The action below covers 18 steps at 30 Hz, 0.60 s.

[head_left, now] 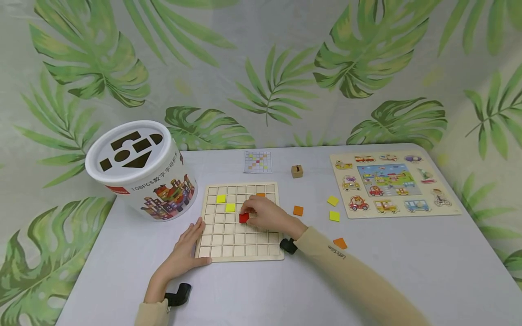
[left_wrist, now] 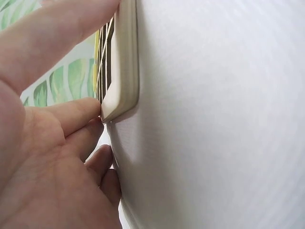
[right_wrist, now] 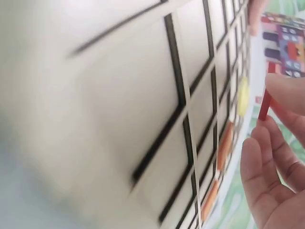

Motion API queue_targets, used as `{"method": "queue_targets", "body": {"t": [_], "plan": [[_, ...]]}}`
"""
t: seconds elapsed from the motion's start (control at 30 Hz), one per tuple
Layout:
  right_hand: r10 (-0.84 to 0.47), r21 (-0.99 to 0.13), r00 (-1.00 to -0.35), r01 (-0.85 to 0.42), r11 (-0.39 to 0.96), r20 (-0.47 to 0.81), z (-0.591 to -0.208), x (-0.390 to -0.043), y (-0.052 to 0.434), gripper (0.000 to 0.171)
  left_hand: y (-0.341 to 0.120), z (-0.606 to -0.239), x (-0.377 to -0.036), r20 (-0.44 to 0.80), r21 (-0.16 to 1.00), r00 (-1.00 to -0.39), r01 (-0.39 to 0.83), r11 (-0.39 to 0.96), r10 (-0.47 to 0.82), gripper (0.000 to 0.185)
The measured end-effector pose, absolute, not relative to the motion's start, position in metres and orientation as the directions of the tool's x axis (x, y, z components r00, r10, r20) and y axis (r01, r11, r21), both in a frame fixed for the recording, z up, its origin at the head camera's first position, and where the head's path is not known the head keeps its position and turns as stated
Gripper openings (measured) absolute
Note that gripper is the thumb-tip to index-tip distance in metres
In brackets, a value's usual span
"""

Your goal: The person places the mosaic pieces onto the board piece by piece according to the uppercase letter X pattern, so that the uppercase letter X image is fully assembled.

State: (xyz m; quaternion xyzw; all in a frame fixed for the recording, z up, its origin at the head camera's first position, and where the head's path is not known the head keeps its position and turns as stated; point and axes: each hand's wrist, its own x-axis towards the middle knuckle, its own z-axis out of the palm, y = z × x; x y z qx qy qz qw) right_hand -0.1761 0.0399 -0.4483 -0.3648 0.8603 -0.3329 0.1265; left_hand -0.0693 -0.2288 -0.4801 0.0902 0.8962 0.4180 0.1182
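Observation:
A wooden grid board [head_left: 228, 246] lies on the table. Two yellow tiles [head_left: 221, 198] [head_left: 230, 207] and an orange tile [head_left: 260, 195] sit in its cells. My right hand [head_left: 267, 213] hovers over the board's middle and pinches a red tile [head_left: 244, 218], seen edge-on as a red tile [right_wrist: 263, 106] in the right wrist view. My left hand [head_left: 185, 249] rests flat against the board's near left corner [left_wrist: 119, 102], fingers straight along its edge.
A white shape-sorter bucket [head_left: 142, 170] stands left of the board. Loose orange tiles [head_left: 298, 210] [head_left: 340, 243] and yellow tiles [head_left: 332, 200] [head_left: 335, 216] lie to the right, with a vehicle puzzle [head_left: 391, 183] beyond. A pattern card [head_left: 258, 161] and a wooden cube [head_left: 297, 171] lie behind.

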Motion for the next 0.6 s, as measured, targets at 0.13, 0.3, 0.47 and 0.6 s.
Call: {"method": "queue_targets", "body": {"t": [0.13, 0.3, 0.47, 0.6], "plan": [[-0.704, -0.608, -0.710, -0.557, 0.566, -0.005, -0.453, -0.180, 0.024, 0.018, -0.228, -0.479, -0.069, -0.133, 0.770, -0.956, 0.066, 0.635, 0.261, 0.099], [-0.689, -0.537, -0.724, -0.576, 0.616, -0.014, -0.456, -0.181, 0.014, 0.018, -0.229, -0.479, -0.069, -0.134, 0.769, -0.956, 0.066, 0.635, 0.262, 0.099], [-0.687, -0.540, -0.726, -0.565, 0.624, -0.035, -0.455, -0.179, 0.010, 0.019, -0.229, -0.479, -0.068, -0.119, 0.777, -0.958, 0.075, 0.626, 0.262, 0.098], [-0.694, -0.580, -0.718, -0.542, 0.608, -0.056, -0.453, -0.179, 0.015, 0.019, -0.229, -0.480, -0.068, -0.092, 0.785, -0.959, 0.095, 0.612, 0.267, 0.098]]}}
